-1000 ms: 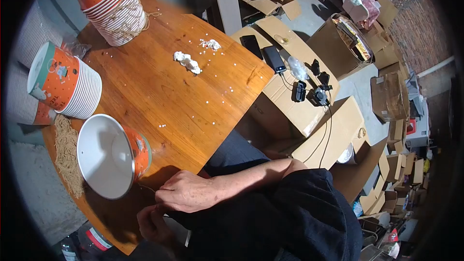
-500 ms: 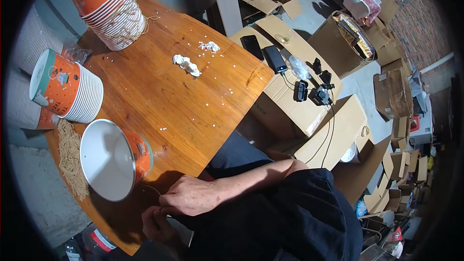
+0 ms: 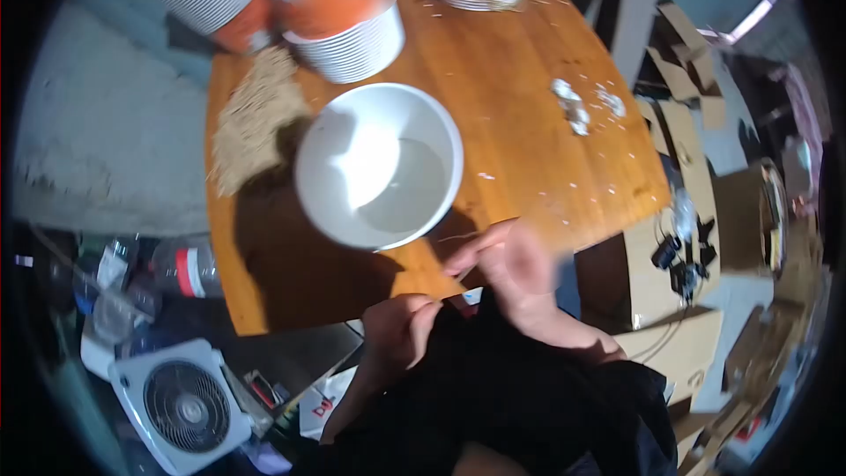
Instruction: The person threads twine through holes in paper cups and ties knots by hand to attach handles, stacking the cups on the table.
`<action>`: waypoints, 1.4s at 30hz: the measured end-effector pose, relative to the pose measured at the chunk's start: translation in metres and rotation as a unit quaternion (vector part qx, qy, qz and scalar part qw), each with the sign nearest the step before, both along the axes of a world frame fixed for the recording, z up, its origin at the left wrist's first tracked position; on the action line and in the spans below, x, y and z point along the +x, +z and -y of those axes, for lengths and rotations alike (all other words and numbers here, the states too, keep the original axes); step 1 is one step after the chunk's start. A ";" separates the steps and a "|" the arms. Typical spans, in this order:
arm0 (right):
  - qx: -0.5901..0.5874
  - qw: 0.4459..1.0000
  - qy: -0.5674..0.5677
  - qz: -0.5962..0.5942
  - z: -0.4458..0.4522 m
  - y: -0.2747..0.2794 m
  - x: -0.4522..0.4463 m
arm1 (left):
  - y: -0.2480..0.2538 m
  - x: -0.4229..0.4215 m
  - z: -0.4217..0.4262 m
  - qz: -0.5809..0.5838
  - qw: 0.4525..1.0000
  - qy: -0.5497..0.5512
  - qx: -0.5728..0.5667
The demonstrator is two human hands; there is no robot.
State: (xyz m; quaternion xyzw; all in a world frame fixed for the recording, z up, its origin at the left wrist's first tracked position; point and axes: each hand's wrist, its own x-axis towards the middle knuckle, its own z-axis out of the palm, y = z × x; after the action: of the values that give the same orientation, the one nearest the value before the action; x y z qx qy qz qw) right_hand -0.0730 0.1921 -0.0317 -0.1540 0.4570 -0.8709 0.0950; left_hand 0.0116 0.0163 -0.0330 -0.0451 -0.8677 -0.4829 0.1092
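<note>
White-lined bucket (image 3: 379, 167) on the table (image 3: 515, 145), mouth toward the camera; thin string (image 3: 456, 236) nearby

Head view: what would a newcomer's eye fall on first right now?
Probably the white bucket, its open, brightly lit mouth turned up at the camera near the front of the wooden table. Next, the stack of orange buckets just beyond it, and the tan heap of string to its left. At lower left, off the table, is a white fan.
</note>
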 end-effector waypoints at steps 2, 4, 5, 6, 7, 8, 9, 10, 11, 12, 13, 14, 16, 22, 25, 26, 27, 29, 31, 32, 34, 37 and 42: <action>-0.031 0.998 0.024 0.041 -0.006 -0.002 -0.007 | -0.005 0.001 0.000 -0.021 1.000 0.017 0.006; -0.040 0.997 0.028 0.067 -0.004 0.000 -0.013 | 0.004 -0.002 0.001 0.075 0.995 -0.004 0.061; -0.067 0.992 0.021 0.102 -0.002 0.004 -0.015 | 0.000 0.001 0.003 0.073 0.995 0.003 0.061; -0.081 0.989 0.024 0.120 -0.002 0.010 -0.017 | -0.007 0.003 0.005 0.071 0.996 -0.002 0.061; -0.094 0.986 0.026 0.138 -0.004 0.015 -0.020 | -0.011 0.004 0.006 0.068 0.996 -0.009 0.063; -0.092 0.986 0.029 0.137 -0.007 0.016 -0.022 | -0.013 0.005 0.006 0.067 0.996 -0.006 0.065; -0.084 0.988 0.034 0.129 -0.010 0.016 -0.024 | -0.014 0.007 0.008 0.074 0.995 -0.012 0.062; -0.076 0.989 0.038 0.121 -0.011 0.017 -0.026 | -0.015 0.009 0.009 0.082 0.995 -0.018 0.058; -0.074 0.989 0.039 0.123 -0.011 0.018 -0.026 | -0.016 0.010 0.011 0.083 0.995 -0.017 0.060; -0.063 0.991 0.043 0.113 -0.012 0.018 -0.026 | -0.017 0.010 0.012 0.088 0.994 -0.022 0.060; -0.051 0.992 0.045 0.103 -0.012 0.019 -0.027 | -0.018 0.011 0.013 0.092 0.994 -0.027 0.060; -0.049 0.992 0.045 0.105 -0.012 0.019 -0.027 | -0.018 0.012 0.014 0.093 0.993 -0.028 0.062; 0.002 0.997 0.036 0.071 -0.012 0.018 -0.028 | -0.018 0.013 0.016 0.119 0.991 -0.018 0.063; 0.053 0.998 0.022 0.028 -0.022 0.021 -0.031 | -0.019 0.017 0.025 0.107 0.993 0.005 0.047; 0.036 0.999 0.016 0.027 -0.022 0.022 -0.033 | -0.019 0.020 0.025 0.097 0.994 -0.001 0.049; 0.024 0.999 0.015 0.033 -0.023 0.020 -0.035 | -0.019 0.021 0.025 0.094 0.994 -0.009 0.048; 0.018 0.999 0.003 0.045 -0.022 0.023 -0.036 | -0.019 0.023 0.025 0.097 0.994 -0.004 0.047; -0.009 0.999 -0.015 0.051 -0.027 0.019 -0.042 | -0.021 0.026 0.025 0.125 0.992 -0.009 0.025; -0.001 0.998 -0.034 0.050 -0.033 0.018 -0.050 | -0.026 0.036 0.031 0.143 0.990 -0.007 0.011; 0.001 0.997 -0.050 0.051 -0.036 0.018 -0.053 | -0.029 0.043 0.036 0.159 0.987 -0.007 -0.004; -0.002 0.996 -0.068 0.049 -0.043 0.017 -0.058 | -0.035 0.057 0.046 0.219 0.976 -0.011 -0.003; -0.006 0.995 -0.076 0.061 -0.049 0.011 -0.065 | -0.047 0.076 0.059 0.303 0.953 -0.010 -0.026; 0.000 0.995 -0.085 0.049 -0.054 0.005 -0.071 | -0.076 0.101 0.069 0.322 0.945 -0.012 -0.065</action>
State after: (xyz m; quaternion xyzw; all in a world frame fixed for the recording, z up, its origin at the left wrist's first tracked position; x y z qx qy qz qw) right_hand -0.1443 0.2457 -0.0263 -0.0718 0.4636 -0.8821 0.0433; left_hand 0.1130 -0.0529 -0.1086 0.0950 -0.8857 -0.4151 -0.1846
